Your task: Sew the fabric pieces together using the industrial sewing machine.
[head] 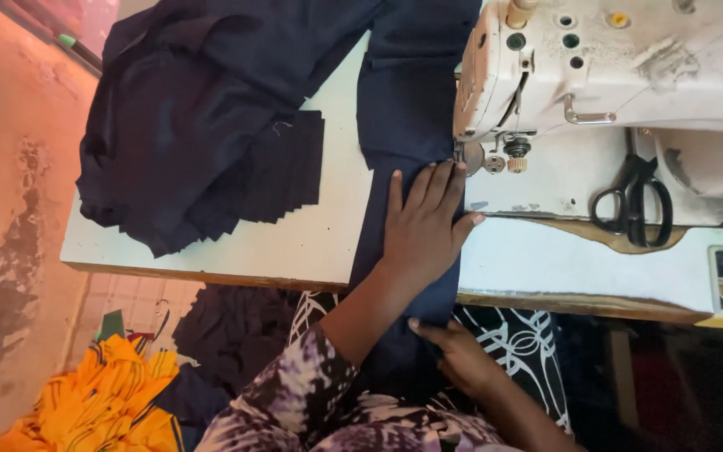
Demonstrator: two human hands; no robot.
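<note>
Feeding the dark cloth strip (407, 117) into the sewing machine (604, 75).
Left hand (424, 226) lay flat and spread on it near the table's front edge; right hand (462, 356) pinched it below; steady tension mattered.

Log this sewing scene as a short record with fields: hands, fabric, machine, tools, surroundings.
left hand: left hand lies flat, fingers spread, on the navy strip just in front of the needle area
right hand: right hand grips the strip's edge below the table edge
fabric: strip runs under the sewing machine head; a navy pile lies at the left of the table
tools: black scissors rest on the machine bed
surroundings: orange cloth on the floor
</note>
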